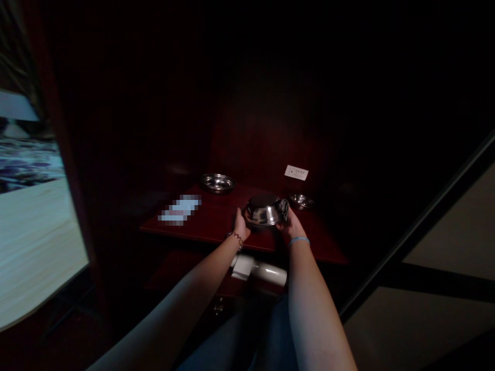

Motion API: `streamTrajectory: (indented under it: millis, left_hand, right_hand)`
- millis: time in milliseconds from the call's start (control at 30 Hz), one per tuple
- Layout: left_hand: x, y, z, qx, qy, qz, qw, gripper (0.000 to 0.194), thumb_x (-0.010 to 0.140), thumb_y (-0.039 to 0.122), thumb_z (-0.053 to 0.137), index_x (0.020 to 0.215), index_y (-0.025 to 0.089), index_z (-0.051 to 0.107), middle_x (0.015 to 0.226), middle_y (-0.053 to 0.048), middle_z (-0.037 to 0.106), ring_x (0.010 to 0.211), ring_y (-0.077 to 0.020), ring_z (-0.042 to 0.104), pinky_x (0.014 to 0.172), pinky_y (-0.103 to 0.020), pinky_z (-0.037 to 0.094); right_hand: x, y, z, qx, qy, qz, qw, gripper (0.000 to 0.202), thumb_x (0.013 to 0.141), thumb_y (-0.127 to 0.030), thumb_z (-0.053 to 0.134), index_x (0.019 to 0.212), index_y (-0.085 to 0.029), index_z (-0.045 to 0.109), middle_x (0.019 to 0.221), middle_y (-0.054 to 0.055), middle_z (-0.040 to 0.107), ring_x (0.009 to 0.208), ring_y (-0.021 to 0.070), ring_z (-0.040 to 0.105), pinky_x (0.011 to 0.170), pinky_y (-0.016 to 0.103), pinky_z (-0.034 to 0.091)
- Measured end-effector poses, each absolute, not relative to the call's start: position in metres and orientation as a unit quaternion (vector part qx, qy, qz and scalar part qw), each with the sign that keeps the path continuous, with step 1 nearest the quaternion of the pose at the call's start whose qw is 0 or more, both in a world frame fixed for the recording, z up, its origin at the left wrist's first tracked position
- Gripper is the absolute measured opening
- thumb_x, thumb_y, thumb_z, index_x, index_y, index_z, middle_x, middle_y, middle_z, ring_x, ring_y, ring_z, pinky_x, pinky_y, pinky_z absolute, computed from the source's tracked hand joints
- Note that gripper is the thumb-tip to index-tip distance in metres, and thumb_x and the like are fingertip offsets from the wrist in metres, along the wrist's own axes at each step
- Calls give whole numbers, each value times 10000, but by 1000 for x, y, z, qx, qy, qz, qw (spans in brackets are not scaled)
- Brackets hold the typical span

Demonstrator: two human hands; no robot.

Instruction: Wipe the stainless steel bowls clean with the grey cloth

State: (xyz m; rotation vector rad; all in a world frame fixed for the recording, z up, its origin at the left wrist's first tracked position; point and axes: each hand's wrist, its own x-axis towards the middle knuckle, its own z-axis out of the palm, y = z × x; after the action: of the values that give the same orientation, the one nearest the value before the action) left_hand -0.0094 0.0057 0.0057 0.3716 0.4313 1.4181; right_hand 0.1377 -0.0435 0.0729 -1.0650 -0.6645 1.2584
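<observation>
Fingers [238,213] of the left hand [242,228] are clamped on the left side of an upside-down metal bowl [266,214] (thumb visible, the rest mostly hidden). Right hand [293,225] has its fingers closed on a dark wad [285,207] at the bowl's right side; can't tell what the wad is made of. Bowl sits between both hands, over the front part of a dark red shelf [228,216]; can't tell if the rim touches it.

Second metal dish [217,184] stands right side up at back left of the shelf. Smaller dish [301,201], also right side up, is at back right, just beyond the right hand. Pale pixelated patch [180,210] near the left front edge, unreadable. White socket plate [296,172] on the back panel above the smaller dish. Below the shelf: white cylinder [270,273] with a white block [243,267] at its left. Light wood table [38,242] far left.
</observation>
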Motion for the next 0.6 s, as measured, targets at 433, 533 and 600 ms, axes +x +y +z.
streamTrajectory:
  millis: [433, 533, 600]
  left_hand:
    - [-4, -4, 6, 348, 211, 559, 722, 364, 960, 478, 547, 978, 151, 703, 998, -174, 758, 829, -188, 698, 853, -284, 486]
    - [-3, 0, 1, 329, 212, 573, 720, 304, 957, 413, 580, 982, 137, 707, 996, -179, 753, 877, -201, 708, 930, -316, 482]
    - [-3, 4, -1, 293, 213, 582, 728, 287, 981, 373, 543, 986, 135, 702, 997, -179, 749, 915, -202, 710, 969, -332, 479]
  right_hand:
    - [125, -32, 74, -467, -352, 492, 645, 679, 1012, -630, 187, 1278, -203, 644, 1150, 110, 738, 986, 225, 706, 837, 354, 571]
    - [118, -29, 73, -481, -341, 503, 632, 661, 1015, -625, 223, 1316, -182, 611, 1155, 128, 732, 999, 221, 703, 840, 355, 563]
    - [114, -25, 70, -497, -338, 503, 621, 630, 1014, -616, 276, 1312, -172, 608, 1142, 133, 733, 1013, 212, 696, 850, 345, 556]
